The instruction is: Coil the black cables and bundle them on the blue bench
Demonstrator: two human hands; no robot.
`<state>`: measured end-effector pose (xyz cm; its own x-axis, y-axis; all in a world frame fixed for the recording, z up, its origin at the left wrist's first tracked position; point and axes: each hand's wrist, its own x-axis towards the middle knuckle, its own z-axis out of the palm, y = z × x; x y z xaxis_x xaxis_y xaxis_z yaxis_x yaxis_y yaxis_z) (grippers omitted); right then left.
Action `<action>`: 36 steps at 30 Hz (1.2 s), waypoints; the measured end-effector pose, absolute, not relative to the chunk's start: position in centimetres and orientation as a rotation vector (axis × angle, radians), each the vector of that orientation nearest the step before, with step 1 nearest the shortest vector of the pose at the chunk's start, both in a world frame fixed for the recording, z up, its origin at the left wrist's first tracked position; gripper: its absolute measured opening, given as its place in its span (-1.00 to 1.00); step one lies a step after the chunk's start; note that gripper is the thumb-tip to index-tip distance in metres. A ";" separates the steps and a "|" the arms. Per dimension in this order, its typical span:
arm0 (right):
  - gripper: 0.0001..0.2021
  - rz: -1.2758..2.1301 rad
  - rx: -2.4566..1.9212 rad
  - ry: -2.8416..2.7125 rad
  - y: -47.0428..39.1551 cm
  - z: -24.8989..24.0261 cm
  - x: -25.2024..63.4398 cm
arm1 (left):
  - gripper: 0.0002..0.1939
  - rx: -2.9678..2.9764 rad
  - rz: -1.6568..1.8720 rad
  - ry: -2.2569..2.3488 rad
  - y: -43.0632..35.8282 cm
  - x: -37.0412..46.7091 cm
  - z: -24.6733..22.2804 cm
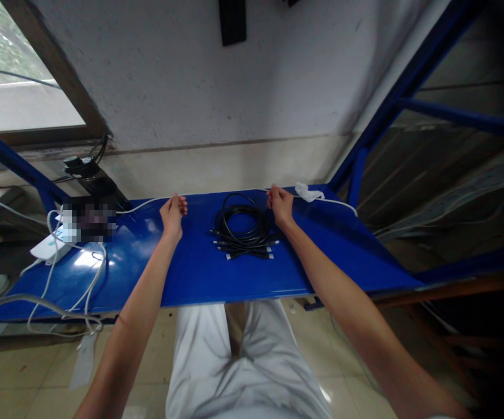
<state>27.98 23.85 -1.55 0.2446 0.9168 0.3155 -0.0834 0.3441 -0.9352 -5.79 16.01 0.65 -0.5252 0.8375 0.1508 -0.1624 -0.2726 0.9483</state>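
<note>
My left hand (174,216) is above the back part of the blue table, left of a coil of black cables (242,227). Its thumb and forefinger are pinched, the other fingers curled. On the coil's right side is my right hand (280,205), its fingers also curled in a pinch. A thin white cord (221,192) runs along the table's back edge and meets both hands at the fingertips. Whether the fingers grip it or it passes behind them, I cannot tell. The black cables lie looped, their plug ends crossed at the front.
The blue table (208,285) stands against a wall. A white power strip (53,245) with tangled white cords lies at its left, beside a black cylindrical object (103,186) and a blurred-out patch. A crumpled white piece (308,192) sits back right. Blue frame posts (357,174) flank the table.
</note>
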 end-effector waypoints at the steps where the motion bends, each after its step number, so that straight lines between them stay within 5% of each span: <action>1: -0.39 0.854 -0.975 -1.097 23.8 -1.5 28.0 | -0.58 0.888 1.869 1.280 16.0 -5.8 0.6; 36: -0.38 0.843 -1.032 -1.104 23.7 -1.2 27.9 | -0.58 0.905 1.852 1.273 15.9 -5.8 0.7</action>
<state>27.86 23.69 -1.24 0.2533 0.9220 0.2930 -0.0402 0.3126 -0.9490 -5.79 15.92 0.70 -0.5082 0.8473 0.1544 -0.1595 -0.2689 0.9499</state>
